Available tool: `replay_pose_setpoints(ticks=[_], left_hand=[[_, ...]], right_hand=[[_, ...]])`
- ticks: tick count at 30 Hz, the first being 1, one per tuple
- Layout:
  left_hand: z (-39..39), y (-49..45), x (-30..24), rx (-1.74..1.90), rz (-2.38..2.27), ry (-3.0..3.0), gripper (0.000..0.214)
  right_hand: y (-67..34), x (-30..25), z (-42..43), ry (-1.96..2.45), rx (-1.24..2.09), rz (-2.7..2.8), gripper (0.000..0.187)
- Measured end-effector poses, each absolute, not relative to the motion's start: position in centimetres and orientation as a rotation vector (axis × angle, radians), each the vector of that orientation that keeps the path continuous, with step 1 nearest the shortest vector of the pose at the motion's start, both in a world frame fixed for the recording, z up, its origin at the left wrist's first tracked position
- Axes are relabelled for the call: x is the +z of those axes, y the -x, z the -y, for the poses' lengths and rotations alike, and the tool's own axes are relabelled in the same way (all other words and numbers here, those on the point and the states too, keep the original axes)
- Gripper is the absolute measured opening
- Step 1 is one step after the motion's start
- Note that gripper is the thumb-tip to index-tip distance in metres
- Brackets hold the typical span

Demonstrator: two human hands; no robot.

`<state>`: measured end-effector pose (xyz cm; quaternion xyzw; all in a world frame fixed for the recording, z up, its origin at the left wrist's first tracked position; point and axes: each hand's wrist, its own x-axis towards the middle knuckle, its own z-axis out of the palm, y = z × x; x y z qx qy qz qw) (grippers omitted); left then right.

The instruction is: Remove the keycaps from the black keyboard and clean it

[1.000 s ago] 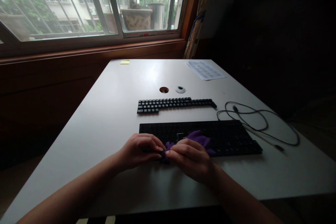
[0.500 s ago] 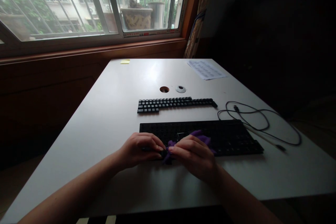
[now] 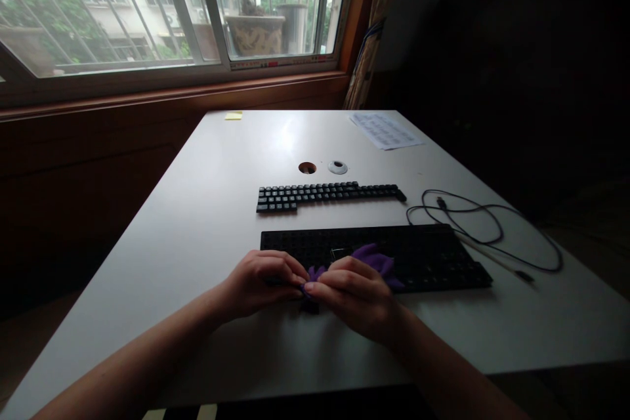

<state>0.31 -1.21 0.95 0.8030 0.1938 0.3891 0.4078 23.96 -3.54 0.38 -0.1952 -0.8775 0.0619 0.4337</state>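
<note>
1. right hand (image 3: pixel 361 295), now nearer left hand (image 3: pixel 258 282), pinches purple cloth (image 3: pixel 375 262); both seem to work one spot.
2. left hand pinches it too; anything inside, i cannot tell.
3. cloth lies over keyboard (image 3: pixel 443 256), toward table's (image 3: pixel 187 223) near edge.

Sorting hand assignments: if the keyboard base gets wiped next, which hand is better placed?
Probably right: the right hand holds the purple cloth, part of which shows against the keyboard base. The left hand is pinched closed at the cloth's bunched end; what it grips is hidden.

keyboard (image 3: pixel 428 261) on table (image 3: pixel 197 223) | keycaps (image 3: pixel 319 193) behind keyboard | cable (image 3: pixel 441 204) right of keycaps
</note>
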Motion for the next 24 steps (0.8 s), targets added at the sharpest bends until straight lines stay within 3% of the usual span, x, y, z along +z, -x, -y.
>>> replay_pose_setpoints(ticks=[10, 19, 24], left_hand=[[0.9, 0.6, 2.1, 1.070, -0.535, -1.988, 0.007], [0.9, 0.2, 1.8, 1.040, -0.509, -2.066, 0.006], [0.9, -0.2, 1.3, 1.037, -0.502, -2.106, 0.007]], right_hand=[[-24.7, 0.4, 3.2, 0.498, 0.083, 2.193, 0.030], [-24.5, 0.5, 3.7, 0.565, 0.051, 2.056, 0.041], [-23.8, 0.7, 3.6, 0.526, 0.077, 2.117, 0.036]])
